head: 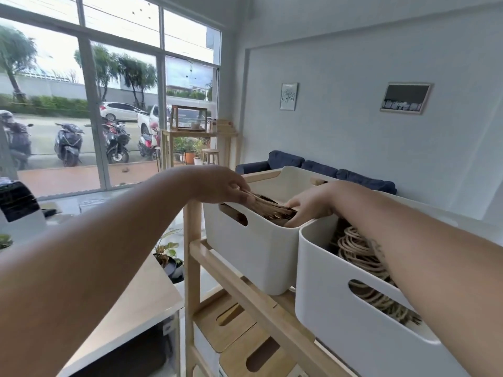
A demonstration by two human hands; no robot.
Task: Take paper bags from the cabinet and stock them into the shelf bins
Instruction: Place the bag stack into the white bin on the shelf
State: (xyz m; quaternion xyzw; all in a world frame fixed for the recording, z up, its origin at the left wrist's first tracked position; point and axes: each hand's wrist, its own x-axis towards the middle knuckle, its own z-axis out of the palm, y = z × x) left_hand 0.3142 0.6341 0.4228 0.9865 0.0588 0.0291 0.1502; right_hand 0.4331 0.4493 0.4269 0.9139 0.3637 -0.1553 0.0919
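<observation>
Two white plastic bins stand side by side on the top level of a light wooden shelf (217, 265). The farther bin (253, 248) holds a stack of brown paper bags (268, 207). My left hand (221, 185) reaches over its left rim, fingers curled onto the top of the bags. My right hand (310, 204) comes from the right and grips the same stack at its right end. The nearer bin (351, 317) holds paper bags with twisted cord handles (359, 251), seen over the rim and through its handle slot.
On the lower shelf sit boxes with wooden lids (236, 330) that have slot handles. A pale counter (128, 308) lies to the left, a potted plant (168, 257) beside the shelf. A dark blue sofa (321, 167) stands against the far wall.
</observation>
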